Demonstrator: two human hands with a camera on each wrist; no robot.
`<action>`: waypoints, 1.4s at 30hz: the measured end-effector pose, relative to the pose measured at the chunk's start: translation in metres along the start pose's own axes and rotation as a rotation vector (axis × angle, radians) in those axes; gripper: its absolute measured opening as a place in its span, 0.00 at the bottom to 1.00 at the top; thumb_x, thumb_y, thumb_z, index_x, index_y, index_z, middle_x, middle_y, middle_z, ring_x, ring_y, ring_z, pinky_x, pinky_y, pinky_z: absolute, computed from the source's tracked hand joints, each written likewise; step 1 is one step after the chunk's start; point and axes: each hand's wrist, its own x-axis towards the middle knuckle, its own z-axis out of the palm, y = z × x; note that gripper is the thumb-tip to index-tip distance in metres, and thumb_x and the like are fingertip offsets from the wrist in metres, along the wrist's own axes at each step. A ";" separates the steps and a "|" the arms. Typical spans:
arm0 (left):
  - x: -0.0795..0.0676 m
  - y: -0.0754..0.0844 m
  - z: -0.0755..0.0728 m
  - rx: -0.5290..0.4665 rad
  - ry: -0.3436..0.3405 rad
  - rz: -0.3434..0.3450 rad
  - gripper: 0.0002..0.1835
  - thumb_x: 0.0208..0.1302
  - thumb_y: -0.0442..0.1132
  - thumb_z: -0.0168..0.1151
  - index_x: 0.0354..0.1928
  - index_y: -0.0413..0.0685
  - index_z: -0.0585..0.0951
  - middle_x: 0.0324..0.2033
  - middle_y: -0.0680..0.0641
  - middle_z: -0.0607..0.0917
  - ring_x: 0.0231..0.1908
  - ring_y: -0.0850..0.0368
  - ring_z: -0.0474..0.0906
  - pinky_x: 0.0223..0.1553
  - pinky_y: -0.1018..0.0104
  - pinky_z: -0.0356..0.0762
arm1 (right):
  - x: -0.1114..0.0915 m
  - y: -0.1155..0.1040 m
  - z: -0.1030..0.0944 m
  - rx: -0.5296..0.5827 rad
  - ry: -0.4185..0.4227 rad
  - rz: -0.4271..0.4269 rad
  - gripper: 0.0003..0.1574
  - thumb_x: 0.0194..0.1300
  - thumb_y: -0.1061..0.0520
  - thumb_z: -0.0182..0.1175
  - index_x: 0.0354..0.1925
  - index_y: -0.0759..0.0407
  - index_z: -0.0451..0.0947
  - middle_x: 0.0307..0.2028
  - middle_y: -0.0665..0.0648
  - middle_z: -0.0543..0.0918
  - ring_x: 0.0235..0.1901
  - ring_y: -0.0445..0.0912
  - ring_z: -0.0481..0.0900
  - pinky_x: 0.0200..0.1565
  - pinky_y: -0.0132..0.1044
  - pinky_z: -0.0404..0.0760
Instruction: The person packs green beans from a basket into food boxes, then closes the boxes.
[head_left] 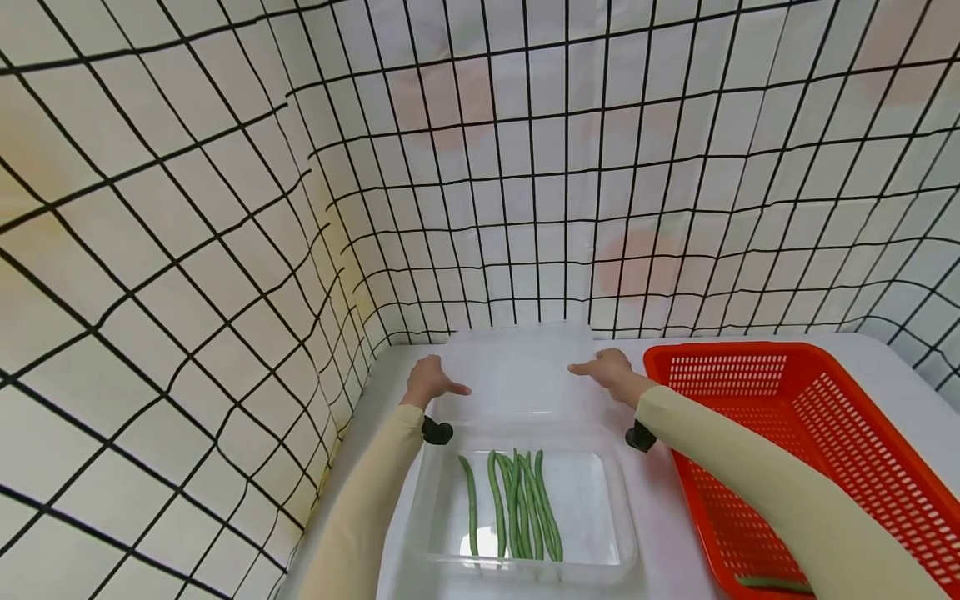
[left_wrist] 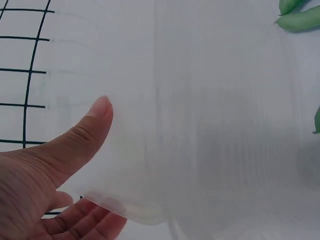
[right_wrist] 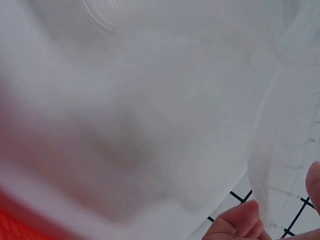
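A translucent plastic lid (head_left: 517,371) tilts up behind a clear plastic box (head_left: 622,533). My left hand (head_left: 431,382) grips its left edge, thumb on the near face and fingers behind, as the left wrist view shows. At the opposite edge my right hand (head_left: 611,371) holds the lid between thumb and fingers; in the right wrist view only the fingertips (right_wrist: 240,217) and part of the thumb show. Several green beans (head_left: 528,508) lie lengthwise in the box, with one bean (head_left: 471,504) apart on the left.
A red perforated basket (head_left: 697,500) stands on the white table (head_left: 667,550) to the right, partly covered by my right forearm. One green bean (head_left: 772,583) lies at its near end. Black wire grid (head_left: 225,233) walls stand at the left and back, close behind the lid.
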 end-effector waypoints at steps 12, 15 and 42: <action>-0.001 -0.012 -0.019 -0.140 0.132 0.112 0.38 0.42 0.48 0.79 0.52 0.29 0.76 0.37 0.36 0.83 0.30 0.47 0.82 0.37 0.56 0.79 | -0.016 -0.004 -0.022 -0.005 0.038 -0.200 0.32 0.61 0.48 0.65 0.55 0.68 0.72 0.49 0.63 0.74 0.43 0.57 0.73 0.49 0.51 0.72; -0.003 -0.015 -0.027 -0.231 0.151 0.167 0.24 0.45 0.44 0.78 0.35 0.31 0.81 0.26 0.40 0.82 0.21 0.51 0.80 0.28 0.59 0.80 | -0.023 -0.007 -0.030 -0.094 0.045 -0.298 0.22 0.59 0.47 0.67 0.39 0.65 0.79 0.36 0.60 0.77 0.34 0.54 0.74 0.36 0.44 0.73; -0.058 -0.020 -0.057 -0.132 -0.234 0.400 0.55 0.45 0.57 0.75 0.73 0.46 0.57 0.69 0.41 0.60 0.66 0.45 0.58 0.61 0.48 0.61 | -0.083 -0.006 -0.049 -0.533 -0.114 -0.499 0.67 0.44 0.26 0.68 0.68 0.65 0.60 0.61 0.70 0.68 0.56 0.62 0.71 0.46 0.53 0.77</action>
